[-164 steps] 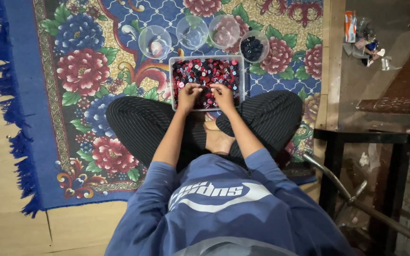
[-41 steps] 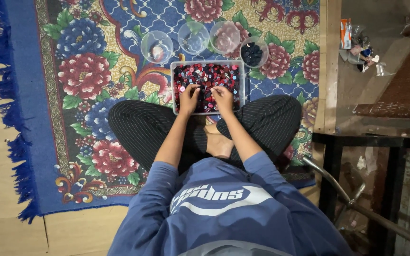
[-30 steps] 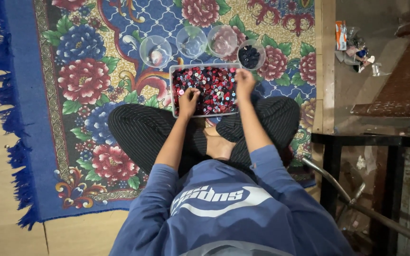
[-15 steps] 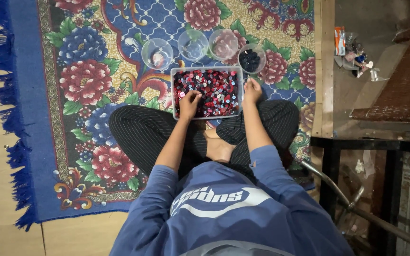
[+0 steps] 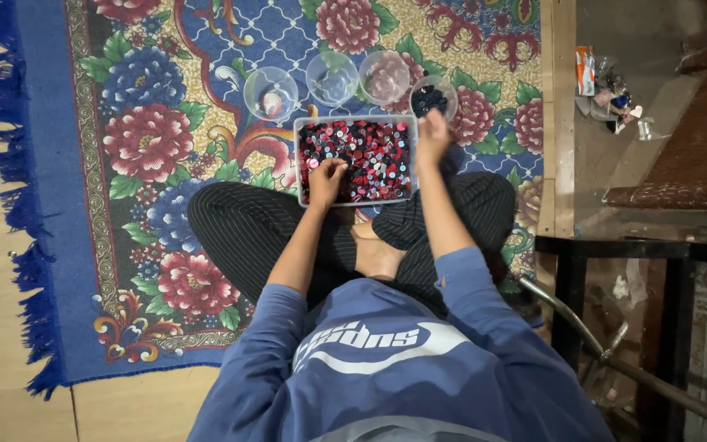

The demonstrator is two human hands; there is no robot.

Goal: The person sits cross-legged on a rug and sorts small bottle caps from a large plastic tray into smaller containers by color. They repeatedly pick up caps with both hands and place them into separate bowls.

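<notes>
Digging into glossy round buttons [image 5: 362,155], left hand [image 5: 326,178] grip curls unreadably; right hand [image 5: 433,135] grip likewise beside clear cup [image 5: 433,96].

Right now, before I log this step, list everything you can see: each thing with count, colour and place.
tray: one, clear rectangular, on the rug in front of the crossed legs, full of small red, black and pale pieces.
cups: four, clear, in a row beyond the tray; the left cup holds a few pale pieces, the second cup and third cup look almost empty, the right cup holds dark pieces.
rug: one, blue with red and blue flowers, fringed, on a pale floor.
clutter: small packets and bits, upper right on the floor.
metal frame: one, black, at right.
left hand: in the tray, on the pieces.
right hand: at the tray's far right corner, beside the right cup.
</notes>
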